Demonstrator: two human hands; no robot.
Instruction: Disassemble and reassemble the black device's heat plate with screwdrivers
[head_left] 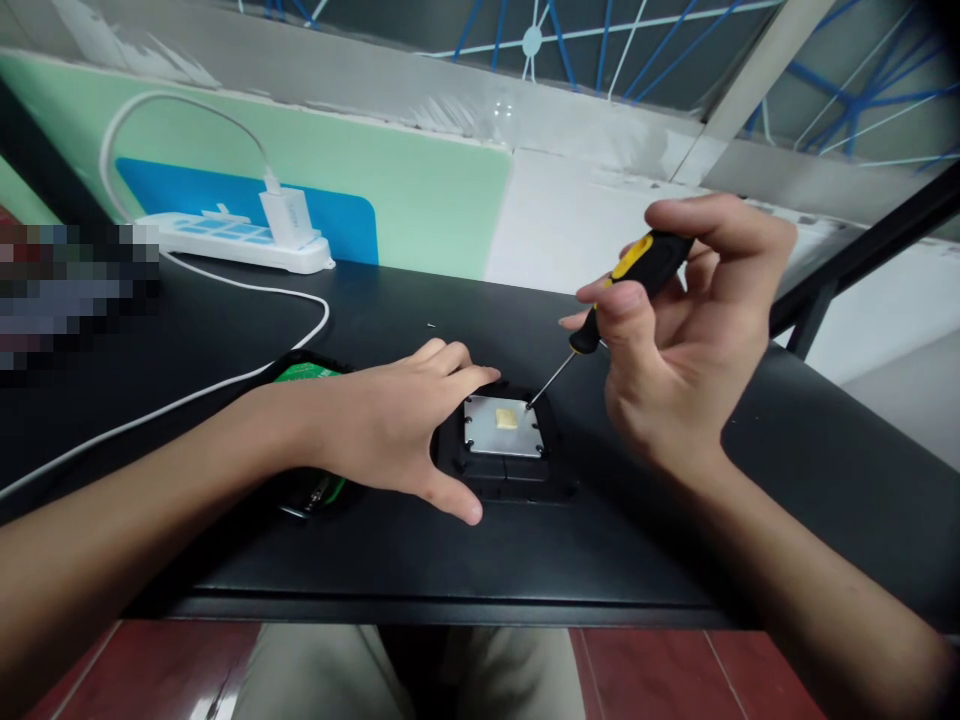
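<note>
A black plastic cover [487,490] lies flat on the black table, with a silver metal plate [487,440] and a small yellowish pad [506,419] on it. My left hand [397,420] spans the cover's left side, thumb at the near edge and index finger at the far edge, bracing it. In my right hand [690,340], closed around the handle, is a black-and-yellow screwdriver [551,382]. It slants down, and its tip meets a screw spot at the plate's far right corner. Partly under my left wrist sits a black casing with a green circuit board [307,371].
A tiny screw [430,325] lies on the table beyond my left hand. At the back left stands a white power strip [240,243] with a charger [286,218] plugged in. Its white cable [247,285] runs across the left side. Black frame bars [862,255] flank the table.
</note>
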